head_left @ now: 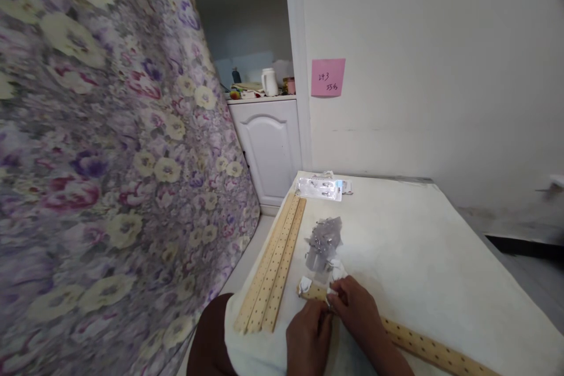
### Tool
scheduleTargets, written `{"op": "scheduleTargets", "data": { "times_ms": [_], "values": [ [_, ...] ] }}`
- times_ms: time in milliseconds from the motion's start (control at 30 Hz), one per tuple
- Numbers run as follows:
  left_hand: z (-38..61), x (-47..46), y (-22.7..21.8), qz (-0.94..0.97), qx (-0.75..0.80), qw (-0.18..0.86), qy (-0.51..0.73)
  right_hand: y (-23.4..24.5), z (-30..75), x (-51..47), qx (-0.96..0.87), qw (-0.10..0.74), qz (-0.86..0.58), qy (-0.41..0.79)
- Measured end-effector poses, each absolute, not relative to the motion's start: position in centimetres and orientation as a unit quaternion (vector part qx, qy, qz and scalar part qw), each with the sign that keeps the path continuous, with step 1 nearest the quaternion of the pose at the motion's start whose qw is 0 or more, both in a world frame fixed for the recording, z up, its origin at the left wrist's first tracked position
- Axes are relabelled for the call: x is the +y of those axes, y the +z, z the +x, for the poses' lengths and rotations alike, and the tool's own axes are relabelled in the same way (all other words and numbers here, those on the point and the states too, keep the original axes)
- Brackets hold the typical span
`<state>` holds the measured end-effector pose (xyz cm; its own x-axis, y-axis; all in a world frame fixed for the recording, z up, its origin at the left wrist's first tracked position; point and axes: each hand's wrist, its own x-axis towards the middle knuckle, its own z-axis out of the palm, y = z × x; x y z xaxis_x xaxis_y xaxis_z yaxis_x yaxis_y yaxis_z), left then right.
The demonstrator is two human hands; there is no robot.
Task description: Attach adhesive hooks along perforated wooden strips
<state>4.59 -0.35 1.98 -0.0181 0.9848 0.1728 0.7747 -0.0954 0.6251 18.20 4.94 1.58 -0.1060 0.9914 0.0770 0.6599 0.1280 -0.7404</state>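
Note:
Both of my hands meet at the near edge of a white cloth-covered table (423, 247). My left hand (308, 338) is curled and pinches the end of a perforated wooden strip (423, 345) that runs off to the lower right. My right hand (355, 308) is closed on the same end, fingers pinched around a small white clip-like piece (337, 273). Another small white piece (305, 285) sits just left of the strip's end. A clear bag of small metal parts (324, 242) lies right behind my hands.
Two more perforated wooden strips (275, 261) lie side by side along the table's left edge. A clear plastic packet (321, 188) rests at the far corner. A floral fabric (110, 158) hangs at left. A pink sticky note (328, 77) is on the wall, a white cabinet (268, 147) beyond.

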Motion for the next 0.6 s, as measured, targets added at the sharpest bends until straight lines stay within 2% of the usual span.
{"op": "scheduleTargets", "data": {
  "times_ms": [600],
  "values": [
    [4.5, -0.1, 1.7, 0.678, 0.653, 0.184, 0.283, 1.8, 18.3, 6.5, -0.652, 0.254, -0.624, 0.346]
  ]
}}
